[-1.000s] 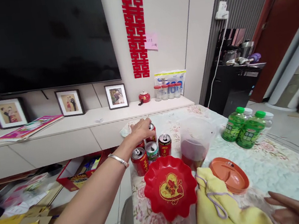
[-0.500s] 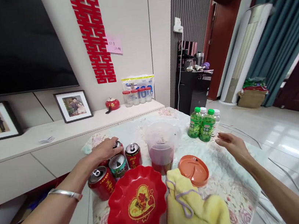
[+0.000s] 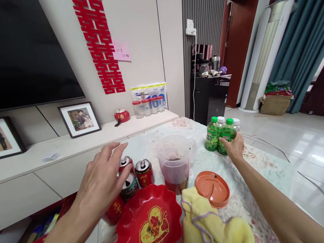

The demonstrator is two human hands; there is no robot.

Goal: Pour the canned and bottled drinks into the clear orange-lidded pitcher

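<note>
My left hand point(image 3: 102, 182) hovers over the cans at the table's left, fingers apart and nothing in them. Below and beside it stand a red can point(image 3: 144, 173), a green-and-silver can point(image 3: 129, 187), another red can point(image 3: 125, 163) behind, and a red can point(image 3: 114, 212) partly hidden by my wrist. On the right, my right hand point(image 3: 235, 146) is closed around the front green drink bottle point(image 3: 226, 133), thumb on its left side. A second green bottle point(image 3: 211, 135) stands left of it, upright. White-capped bottles point(image 3: 236, 124) show behind them.
A clear plastic pitcher point(image 3: 174, 168) with dark liquid stands mid-table. Near it lie an orange lid point(image 3: 213, 188), a yellow cloth point(image 3: 215, 230) and a red scalloped tray point(image 3: 130, 242). Lidded jars point(image 3: 146, 108) and a red pot point(image 3: 122, 116) stand on the cabinet behind.
My right hand has moved left onto the front green bottle and closed around it. My left hand has lifted off the cans and come nearer, its fingers spread.
</note>
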